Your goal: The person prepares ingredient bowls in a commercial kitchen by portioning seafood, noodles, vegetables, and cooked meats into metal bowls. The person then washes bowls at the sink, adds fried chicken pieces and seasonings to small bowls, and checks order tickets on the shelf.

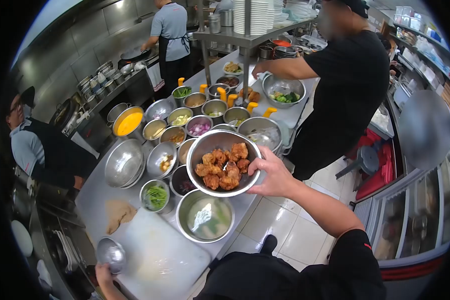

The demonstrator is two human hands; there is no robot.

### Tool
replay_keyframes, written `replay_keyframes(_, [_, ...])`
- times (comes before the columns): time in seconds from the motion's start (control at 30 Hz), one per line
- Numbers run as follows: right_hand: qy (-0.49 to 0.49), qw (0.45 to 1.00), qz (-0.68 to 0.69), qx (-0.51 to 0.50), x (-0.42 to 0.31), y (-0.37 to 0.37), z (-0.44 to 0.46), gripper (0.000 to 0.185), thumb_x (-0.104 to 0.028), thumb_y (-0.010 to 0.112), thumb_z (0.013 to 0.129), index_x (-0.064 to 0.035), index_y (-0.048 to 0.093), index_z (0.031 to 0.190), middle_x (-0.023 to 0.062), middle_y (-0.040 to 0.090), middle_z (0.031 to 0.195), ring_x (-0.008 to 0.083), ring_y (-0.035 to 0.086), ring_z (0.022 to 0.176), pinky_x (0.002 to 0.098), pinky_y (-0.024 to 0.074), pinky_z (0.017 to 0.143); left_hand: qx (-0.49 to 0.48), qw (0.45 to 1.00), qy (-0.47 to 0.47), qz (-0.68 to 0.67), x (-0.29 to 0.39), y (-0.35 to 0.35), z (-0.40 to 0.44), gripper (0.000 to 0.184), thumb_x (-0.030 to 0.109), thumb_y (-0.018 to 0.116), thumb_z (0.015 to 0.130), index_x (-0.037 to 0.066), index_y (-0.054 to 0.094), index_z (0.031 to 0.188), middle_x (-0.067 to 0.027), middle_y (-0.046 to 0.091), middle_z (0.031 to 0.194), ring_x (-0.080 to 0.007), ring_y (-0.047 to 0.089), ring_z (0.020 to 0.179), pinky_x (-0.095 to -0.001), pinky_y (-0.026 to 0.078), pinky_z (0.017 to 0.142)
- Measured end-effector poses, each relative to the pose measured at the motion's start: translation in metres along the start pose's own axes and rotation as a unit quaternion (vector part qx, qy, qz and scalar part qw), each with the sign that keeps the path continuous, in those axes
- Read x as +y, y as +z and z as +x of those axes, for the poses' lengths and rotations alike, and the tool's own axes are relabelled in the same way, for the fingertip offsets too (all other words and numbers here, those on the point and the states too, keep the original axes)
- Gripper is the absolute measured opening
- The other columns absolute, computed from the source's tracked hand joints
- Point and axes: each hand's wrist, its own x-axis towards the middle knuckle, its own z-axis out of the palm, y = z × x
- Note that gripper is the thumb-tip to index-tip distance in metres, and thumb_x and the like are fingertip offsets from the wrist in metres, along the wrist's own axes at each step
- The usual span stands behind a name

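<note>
My right hand (272,172) grips the rim of a steel bowl (192,152) holding several pieces of browned fried food (222,167). The bowl is raised above the near edge of the counter. At the lower left, my left hand (106,276) holds a small steel bowl (111,254), its fingers at the bowl's lower edge, beside a white cutting board (165,255). Just below the raised bowl sits a larger bowl of clear liquid (205,216). A container of cut green vegetables (155,196) stands left of it.
Several ingredient bowls, some with orange-handled tools (231,100), crowd the steel counter (97,182). A person in black (342,80) works at the right beside a bowl of broccoli (285,96). Two other people stand at the left and back. A stool (367,159) is at right.
</note>
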Motion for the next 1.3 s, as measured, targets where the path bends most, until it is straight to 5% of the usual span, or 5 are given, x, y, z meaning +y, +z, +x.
replay_keyframes(0.2, [-0.041,0.998,0.036,0.018,0.064,-0.082,-0.024,0.043,-0.023,0.094,0.056,-0.0078,0.062,0.081,0.0209,0.051,0.127,0.0366,0.054,0.118,0.0408,0.0468,0.098,0.131,0.991,-0.009,-0.002,0.074,0.042,-0.050,0.052,0.015,0.051,0.080,0.016,0.047,0.132,-0.0078,0.059,0.093,-0.0166,0.056,0.064,-0.0310,0.044,0.042])
replay_keyframes(0.47, [-0.104,0.988,0.106,-0.043,0.109,-0.109,-0.002,0.043,-0.023,0.090,0.060,-0.0082,0.059,0.086,0.0222,0.048,0.125,0.0405,0.052,0.117,0.0418,0.0466,0.098,0.120,0.991,0.048,-0.040,0.168,0.176,-0.115,0.039,0.018,0.048,0.086,0.009,0.050,0.124,-0.0075,0.061,0.103,-0.0140,0.062,0.068,-0.0253,0.048,0.040])
replay_keyframes(0.57, [-0.096,0.981,0.147,-0.082,0.126,-0.111,0.008,0.043,-0.021,0.090,0.059,-0.0086,0.060,0.087,0.0224,0.047,0.130,0.0402,0.049,0.122,0.0428,0.0450,0.101,0.065,0.995,0.078,-0.012,0.184,0.195,-0.120,0.038,0.017,0.048,0.088,0.007,0.050,0.125,-0.0069,0.062,0.102,-0.0145,0.062,0.067,-0.0248,0.046,0.038])
replay_keyframes(0.93, [-0.084,0.990,0.083,-0.081,0.194,-0.205,0.023,0.043,-0.022,0.091,0.061,-0.0101,0.058,0.085,0.0231,0.045,0.136,0.0409,0.050,0.125,0.0430,0.0471,0.100,-0.085,0.972,0.212,-0.047,0.293,0.413,-0.055,0.033,0.009,0.054,0.088,-0.002,0.060,0.118,-0.0058,0.063,0.104,-0.0147,0.057,0.095,-0.0285,0.044,0.087])
replay_keyframes(1.3, [0.026,0.994,0.023,-0.100,0.317,-0.350,-0.069,0.046,-0.030,0.093,0.051,-0.0111,0.065,0.082,0.0244,0.052,0.132,0.0410,0.054,0.119,0.0466,0.0464,0.097,-0.238,0.934,0.252,0.087,0.406,0.618,-0.101,0.032,0.010,0.060,0.086,-0.001,0.060,0.117,-0.0044,0.066,0.104,-0.0131,0.060,0.094,-0.0291,0.047,0.086])
